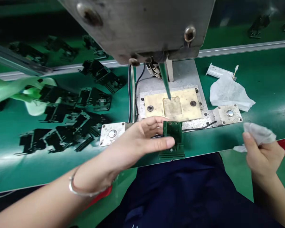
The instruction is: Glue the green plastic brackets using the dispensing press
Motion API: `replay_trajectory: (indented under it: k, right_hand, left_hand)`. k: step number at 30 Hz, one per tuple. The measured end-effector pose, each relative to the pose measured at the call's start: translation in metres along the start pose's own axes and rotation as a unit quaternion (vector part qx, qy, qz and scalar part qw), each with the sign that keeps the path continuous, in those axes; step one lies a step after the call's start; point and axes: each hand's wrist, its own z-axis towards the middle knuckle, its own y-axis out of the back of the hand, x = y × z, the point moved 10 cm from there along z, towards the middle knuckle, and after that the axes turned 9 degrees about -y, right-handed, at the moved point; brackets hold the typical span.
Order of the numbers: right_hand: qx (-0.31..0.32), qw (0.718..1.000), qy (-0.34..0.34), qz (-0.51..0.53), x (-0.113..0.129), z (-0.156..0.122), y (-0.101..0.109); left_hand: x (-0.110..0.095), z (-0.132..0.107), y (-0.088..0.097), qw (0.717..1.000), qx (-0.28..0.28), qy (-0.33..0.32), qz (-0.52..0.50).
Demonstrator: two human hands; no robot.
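My left hand (pixel 144 139) is closed around the left side of a dark green plastic housing (pixel 173 139), thumb on its near face. The housing is in front of a cream fixture plate (pixel 156 104) that has a shallow square recess. A green-looking metal rod (pixel 165 79) points down at that recess from the machine head (pixel 142 28). Off to the right, past the bench's front edge, my right hand (pixel 263 155) pinches a crumpled white wipe (pixel 260 134).
Several dark housings (pixel 59 136) lie at the left. A gloved hand (pixel 26 91) reaches in there. Button plates (pixel 112 133) flank the fixture. Another white wipe (pixel 228 91), a clear plastic tube (pixel 218 71) and a cotton swab (pixel 236 70) lie at the right.
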Motion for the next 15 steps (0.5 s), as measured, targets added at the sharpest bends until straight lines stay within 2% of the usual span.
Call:
replay_trajectory:
  k: [2, 4, 7, 10, 15]
  right_hand:
    - [0.09, 0.989, 0.118, -0.011, 0.043, -0.023, -0.01]
    - [0.183, 0.957, 0.224, -0.015, 0.084, -0.049, -0.023]
    - [0.265, 0.92, 0.289, 0.001, 0.125, -0.072, -0.039]
    - [0.263, 0.906, 0.331, 0.002, 0.15, -0.081, -0.049]
    - [0.189, 0.886, 0.422, -0.027, 0.173, -0.095, -0.054]
  left_hand:
    - [-0.016, -0.018, -0.007, 0.993, -0.041, -0.107, -0.001]
    - [-0.036, -0.038, -0.018, 0.971, -0.063, -0.23, 0.03]
    - [-0.062, -0.061, -0.039, 0.92, -0.052, -0.383, 0.061]
    - [-0.077, -0.069, -0.053, 0.895, -0.032, -0.437, 0.082]
    - [-0.088, -0.075, -0.051, 0.879, -0.058, -0.461, 0.109]
